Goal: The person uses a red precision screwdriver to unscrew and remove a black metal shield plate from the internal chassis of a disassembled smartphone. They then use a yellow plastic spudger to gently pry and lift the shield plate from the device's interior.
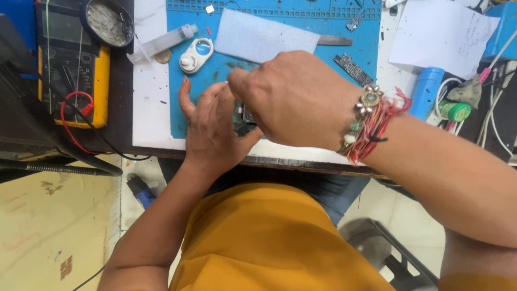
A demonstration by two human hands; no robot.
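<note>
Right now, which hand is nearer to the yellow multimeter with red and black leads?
Left. The left hand lies on the blue mat beside the multimeter; the right hand is farther away.

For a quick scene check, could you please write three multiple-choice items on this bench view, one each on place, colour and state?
1. Where does the syringe lie?
A. left of the white pad
B. on the paper sheet
C. on the floor

2. What colour is the work mat?
A. green
B. blue
C. red

3. How are the left hand and right hand placed?
A. far apart
B. both off the bench
C. close together over a small dark part

Answers: A, it sits by the mat's left edge; B, the mat is plainly blue; C, the part shows between them.
</note>
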